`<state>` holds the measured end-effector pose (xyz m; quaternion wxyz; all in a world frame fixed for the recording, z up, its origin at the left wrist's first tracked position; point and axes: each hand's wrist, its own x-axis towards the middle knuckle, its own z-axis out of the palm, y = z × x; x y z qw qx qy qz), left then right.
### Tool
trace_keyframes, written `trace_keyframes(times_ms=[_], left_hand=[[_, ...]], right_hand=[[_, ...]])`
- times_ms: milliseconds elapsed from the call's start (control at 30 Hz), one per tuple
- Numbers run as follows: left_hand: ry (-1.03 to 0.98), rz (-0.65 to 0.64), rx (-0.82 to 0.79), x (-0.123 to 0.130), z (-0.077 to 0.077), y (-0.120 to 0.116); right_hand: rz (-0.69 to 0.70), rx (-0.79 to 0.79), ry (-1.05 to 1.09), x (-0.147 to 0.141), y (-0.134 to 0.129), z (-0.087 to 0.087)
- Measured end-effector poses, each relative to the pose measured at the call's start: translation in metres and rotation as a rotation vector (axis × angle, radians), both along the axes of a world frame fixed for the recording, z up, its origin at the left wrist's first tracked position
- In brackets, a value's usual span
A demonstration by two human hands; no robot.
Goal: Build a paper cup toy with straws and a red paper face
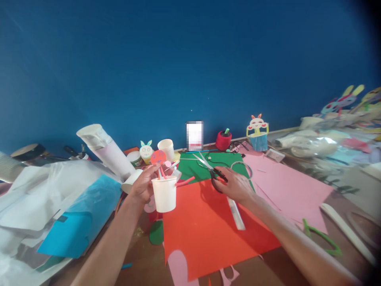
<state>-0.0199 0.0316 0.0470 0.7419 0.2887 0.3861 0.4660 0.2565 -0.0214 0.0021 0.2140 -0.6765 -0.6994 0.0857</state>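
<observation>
A person's left hand [145,182] grips a white cup [164,195] near the left edge of an orange sheet [202,230]; the right hand [236,184] holds scissors [212,171]. The cup (probably light paper, easily dented) is best held gently around its wall.

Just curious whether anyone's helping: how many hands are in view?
2: the left hand at the white cup, and the right hand on the black-handled scissors. No others show.

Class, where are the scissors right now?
In the head view, just right of centre, the scissors are in the right hand, pointing across the green sheet.
</observation>
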Motion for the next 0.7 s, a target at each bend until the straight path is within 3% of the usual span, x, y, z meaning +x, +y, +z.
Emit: trace_keyframes(times_ms=[167,300,433,500,567,700], left_hand=[[0.022,-0.042,-0.011,0.000,0.000,-0.001],[0.030,-0.040,-0.044,0.004,0.006,-0.005],[0.059,-0.043,-0.076,0.009,0.009,-0.008],[0.062,-0.053,-0.071,0.011,0.008,-0.008],[0.052,-0.055,-0.042,0.013,0.005,-0.008],[0.059,-0.034,0.034,0.016,-0.002,-0.009]], right_hand=[[-0.066,-0.006,-0.279,0.004,0.007,-0.013],[-0.046,-0.002,-0.302,0.011,0.011,-0.021],[-0.041,0.083,-0.248,0.010,0.009,-0.015],[-0.028,0.113,-0.130,0.007,0.006,-0.007],[0.078,0.044,0.094,0.002,0.002,0.000],[0.399,-0.360,0.668,-0.016,-0.008,0.006]])
